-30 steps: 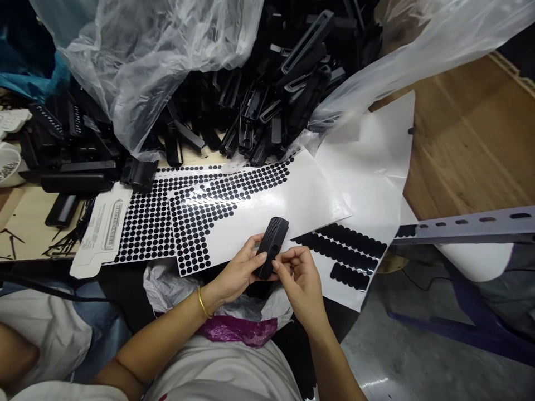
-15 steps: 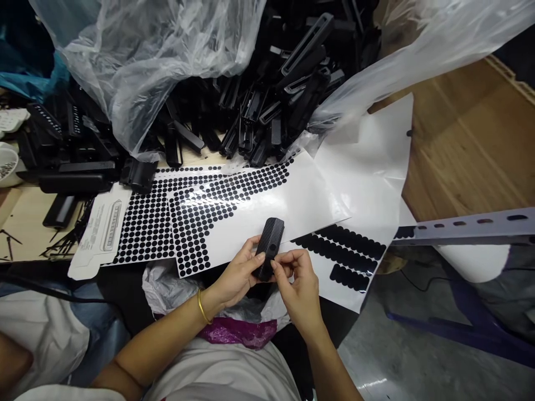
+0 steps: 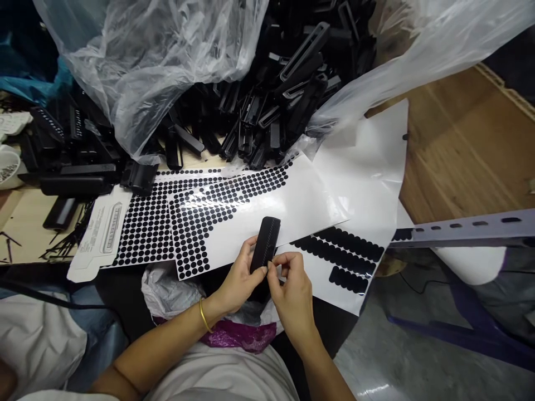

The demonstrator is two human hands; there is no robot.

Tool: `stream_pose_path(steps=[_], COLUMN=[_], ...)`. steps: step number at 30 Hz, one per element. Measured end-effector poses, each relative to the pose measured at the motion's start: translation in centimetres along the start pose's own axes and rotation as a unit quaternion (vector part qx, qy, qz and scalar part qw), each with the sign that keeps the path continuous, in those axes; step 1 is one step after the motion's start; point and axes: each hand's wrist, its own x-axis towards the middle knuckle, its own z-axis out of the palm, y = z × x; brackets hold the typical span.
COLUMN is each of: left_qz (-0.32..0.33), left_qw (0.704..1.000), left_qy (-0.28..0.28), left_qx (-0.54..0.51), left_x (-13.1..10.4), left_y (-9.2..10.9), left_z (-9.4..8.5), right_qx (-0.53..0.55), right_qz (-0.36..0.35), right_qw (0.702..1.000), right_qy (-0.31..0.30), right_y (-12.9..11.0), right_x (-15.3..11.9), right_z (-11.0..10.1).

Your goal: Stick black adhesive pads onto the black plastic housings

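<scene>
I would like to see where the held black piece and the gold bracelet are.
Held black piece (image 3: 264,242), head view: middle of its visible surface.
Gold bracelet (image 3: 203,315), head view: middle of its visible band.

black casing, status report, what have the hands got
Left hand holding black casing, tilted. Right hand at its lower right edge, pinch unclear. Dot-sticker sheet behind casing in view; no obstruction seen.
</scene>
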Motion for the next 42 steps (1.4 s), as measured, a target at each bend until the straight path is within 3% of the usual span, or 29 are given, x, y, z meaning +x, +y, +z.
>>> stream_pose_path(steps=[6,12,16,20,22,25,28,30,33,37,42], left_qz=[-0.005,-0.011,-0.005,0.043,0.091,0.18,0.232,0.223,0.193,0.223,0.282], left_qw=[0.998,0.99,0.986,0.934,0.925,0.899,0.807,0.74,0.704,0.689,0.692], left_qy=[-0.043,-0.108,-0.118,-0.135,-0.097,0.025,0.155,0.224,0.258,0.258,0.268], left_qx=[-0.056,-0.086,0.118,0.327,0.355,0.398,0.52,0.594,0.633,0.639,0.609], left_x=[0.2,0.2,-0.4,-0.1,1.3,5.8,11.7,15.2,18.7,19.8,16.6], left_y=[0.2,0.8,1.2,3.2,5.0,8.3,11.1,12.3,13.0,13.8,14.0], left_z=[-0.8,-1.4,-2.3,-3.0,-2.9,-2.7,-2.8,-2.9,-3.0,-3.3,-4.6], right_qx=[-0.101,-0.01,0.036,0.024,0.014,0.01,0.004,0.002,0.004,0.003,-0.018], right_qz=[-0.097,-0.009,0.014,0.012,-0.005,-0.05,-0.082,-0.097,-0.115,-0.134,-0.161], right_qw=[0.984,0.99,0.987,0.989,0.993,0.995,0.995,0.994,0.993,0.991,0.986], right_qy=[0.111,0.141,0.158,0.143,0.12,0.083,0.058,0.049,0.034,0.013,-0.041], right_y=[1.2,3.1,3.2,3.4,3.4,3.1,2.8,2.6,2.5,2.0,1.0], right_x=[0.7,1.9,2.0,2.3,2.3,2.3,2.1,2.0,2.1,2.5,3.9], right_z=[-0.3,-2.3,-2.9,-3.2,-3.1,-2.6,-1.8,-1.3,-0.6,0.3,2.2])
